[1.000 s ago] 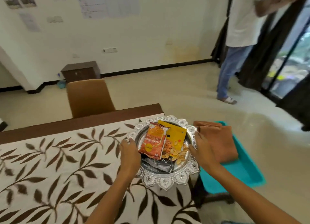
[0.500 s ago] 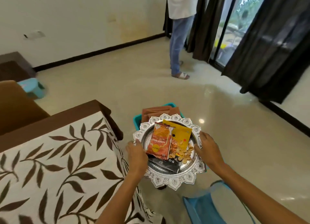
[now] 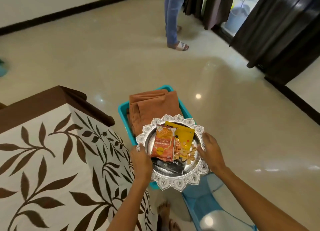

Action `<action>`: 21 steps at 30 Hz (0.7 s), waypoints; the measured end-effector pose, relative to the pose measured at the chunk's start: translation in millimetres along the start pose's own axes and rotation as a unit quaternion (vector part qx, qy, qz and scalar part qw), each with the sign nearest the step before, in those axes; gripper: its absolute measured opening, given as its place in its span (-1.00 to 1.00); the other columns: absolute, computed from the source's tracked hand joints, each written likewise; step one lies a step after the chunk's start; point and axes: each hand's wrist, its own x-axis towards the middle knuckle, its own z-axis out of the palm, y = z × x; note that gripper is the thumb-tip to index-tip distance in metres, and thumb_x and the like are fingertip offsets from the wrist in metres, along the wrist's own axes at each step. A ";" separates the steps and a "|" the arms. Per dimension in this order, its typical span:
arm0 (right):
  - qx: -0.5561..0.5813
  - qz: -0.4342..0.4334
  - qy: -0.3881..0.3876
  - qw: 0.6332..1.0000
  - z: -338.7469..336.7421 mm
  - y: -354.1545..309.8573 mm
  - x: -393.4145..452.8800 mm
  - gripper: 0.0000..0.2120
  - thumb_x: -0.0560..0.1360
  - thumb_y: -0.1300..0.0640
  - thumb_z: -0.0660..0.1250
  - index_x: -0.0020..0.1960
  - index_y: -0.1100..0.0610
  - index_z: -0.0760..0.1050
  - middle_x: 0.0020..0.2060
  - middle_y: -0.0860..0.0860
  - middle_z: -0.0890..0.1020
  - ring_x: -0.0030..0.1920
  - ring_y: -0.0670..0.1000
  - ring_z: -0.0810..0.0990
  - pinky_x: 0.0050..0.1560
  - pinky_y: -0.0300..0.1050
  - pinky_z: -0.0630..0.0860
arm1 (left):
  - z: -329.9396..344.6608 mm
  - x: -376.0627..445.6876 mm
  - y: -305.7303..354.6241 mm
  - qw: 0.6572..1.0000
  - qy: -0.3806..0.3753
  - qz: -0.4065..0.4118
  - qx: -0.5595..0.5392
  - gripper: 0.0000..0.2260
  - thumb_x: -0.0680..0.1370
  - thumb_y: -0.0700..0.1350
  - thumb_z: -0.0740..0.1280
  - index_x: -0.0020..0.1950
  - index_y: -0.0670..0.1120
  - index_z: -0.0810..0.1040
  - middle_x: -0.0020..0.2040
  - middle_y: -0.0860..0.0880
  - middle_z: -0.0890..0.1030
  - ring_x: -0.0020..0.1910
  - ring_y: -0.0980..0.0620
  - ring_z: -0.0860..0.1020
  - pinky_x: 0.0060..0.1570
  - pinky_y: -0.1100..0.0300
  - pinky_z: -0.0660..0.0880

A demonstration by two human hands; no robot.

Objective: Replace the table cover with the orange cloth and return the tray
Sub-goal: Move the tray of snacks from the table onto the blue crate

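Observation:
I hold a round silver tray (image 3: 174, 184) with a scalloped rim in the air, off the table's right side. My left hand (image 3: 141, 161) grips its left rim and my right hand (image 3: 210, 152) grips its right rim. On the tray lie an orange snack packet (image 3: 162, 142), a yellow packet (image 3: 184, 137) and a dark packet (image 3: 170, 165). Just beyond the tray, a folded orange cloth (image 3: 152, 106) rests in a teal bin (image 3: 123, 109). The table at left wears a white cover (image 3: 52, 161) with brown leaves.
A brown under-cloth (image 3: 34, 106) shows along the table's far edge. Another person's legs (image 3: 172, 19) stand on the beige floor at the back. Dark curtains (image 3: 280, 33) hang at right. My bare foot (image 3: 163, 211) is below the tray.
The tray has been lifted off the table and carried right, now held above the teal bin. The view has swung right and down.

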 end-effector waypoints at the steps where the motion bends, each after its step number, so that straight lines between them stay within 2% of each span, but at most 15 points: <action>1: 0.002 -0.001 -0.001 1.000 2.7 1.9 5.0 -0.50 0.53 0.19 0.31 0.39 0.36 0.29 0.33 0.29 0.41 0.33 0.27 0.37 0.33 0.03 0.30 | 2.3 4.2 0.9 1.000 0.013 0.012 0.011 -0.69 0.54 -0.31 0.24 0.28 -0.16 0.41 0.20 -0.16 0.38 0.13 -0.04 0.37 0.13 0.06 0.48; 4: 0.013 0.004 -0.004 1.000 9.6 8.3 15.0 -0.51 0.55 0.15 0.29 0.40 0.35 0.29 0.33 0.27 0.41 0.33 0.25 0.37 0.34 0.00 0.28 | 7.9 11.8 2.7 1.000 0.019 0.013 0.015 -0.70 0.56 -0.26 0.22 0.30 -0.17 0.36 0.22 -0.17 0.38 0.13 -0.05 0.36 0.18 -0.03 0.46; 7: 0.003 0.010 -0.012 1.000 17.7 19.6 20.1 -0.49 0.53 0.17 0.31 0.41 0.34 0.29 0.34 0.27 0.41 0.33 0.25 0.38 0.33 0.02 0.30 | 17.8 11.7 -2.5 1.000 0.004 0.021 -0.002 -0.69 0.56 -0.17 0.15 0.29 -0.18 0.33 0.26 -0.27 0.39 0.23 -0.26 0.39 0.20 -0.19 0.40; 9: -0.003 0.008 -0.028 1.000 23.8 26.1 21.6 -0.50 0.53 0.18 0.32 0.40 0.34 0.30 0.32 0.28 0.42 0.30 0.27 0.40 0.31 0.03 0.33 | 25.1 10.8 -7.4 1.000 -0.005 0.006 -0.004 -0.71 0.53 -0.16 0.19 0.25 -0.14 0.36 0.18 -0.22 0.42 0.16 -0.23 0.44 0.16 -0.10 0.47; 11: -0.001 0.008 -0.036 0.999 28.3 29.8 21.7 -0.51 0.53 0.19 0.32 0.39 0.34 0.31 0.29 0.29 0.44 0.27 0.27 0.41 0.29 0.04 0.35 | 32.9 10.0 -13.8 1.000 -0.003 -0.005 0.015 -0.73 0.56 -0.23 0.22 0.27 -0.17 0.39 0.12 -0.06 0.36 0.13 -0.09 0.42 0.14 0.16 0.44; 12: 0.000 0.007 -0.037 0.999 30.4 30.9 21.7 -0.50 0.52 0.19 0.32 0.39 0.35 0.31 0.29 0.29 0.43 0.27 0.27 0.41 0.29 0.04 0.36 | 34.1 8.1 -14.1 1.000 -0.004 -0.005 0.026 -0.73 0.57 -0.23 0.21 0.28 -0.19 0.39 0.13 -0.06 0.36 0.14 -0.07 0.41 0.16 0.16 0.43; 15: -0.003 0.009 -0.045 0.999 36.2 36.0 21.6 -0.49 0.51 0.22 0.33 0.39 0.36 0.29 0.30 0.31 0.41 0.29 0.28 0.39 0.30 0.05 0.34 | 35.9 0.8 -9.5 1.000 -0.006 -0.005 0.030 -0.65 0.56 -0.10 0.17 0.29 -0.23 0.35 0.23 -0.29 0.42 0.20 -0.27 0.42 0.19 -0.16 0.45; 16: -0.002 0.009 -0.046 0.999 37.8 37.4 21.8 -0.49 0.50 0.23 0.33 0.39 0.36 0.29 0.30 0.31 0.41 0.30 0.28 0.38 0.30 0.05 0.34 | 34.9 -0.2 -8.2 0.999 -0.017 -0.007 0.037 -0.64 0.54 -0.14 0.24 0.31 -0.24 0.36 0.23 -0.32 0.42 0.19 -0.27 0.44 0.17 -0.14 0.48; 18: 0.005 0.013 -0.047 0.999 39.2 39.3 23.0 -0.49 0.49 0.26 0.34 0.38 0.36 0.31 0.29 0.30 0.42 0.28 0.27 0.39 0.28 0.04 0.36 | 36.0 -2.2 -10.1 0.997 -0.028 0.014 0.071 -0.50 0.43 -0.28 0.44 0.34 -0.26 0.37 0.22 -0.33 0.42 0.15 -0.20 0.46 0.08 0.01 0.55; 21: 0.007 0.022 -0.040 0.999 37.4 44.6 22.9 -0.49 0.44 0.30 0.36 0.36 0.33 0.36 0.25 0.27 0.45 0.24 0.25 0.42 0.24 0.02 0.40 | 38.8 -11.4 -9.0 0.996 -0.023 0.028 0.086 -0.49 0.42 -0.34 0.44 0.34 -0.25 0.38 0.21 -0.31 0.41 0.16 -0.20 0.44 0.06 0.02 0.52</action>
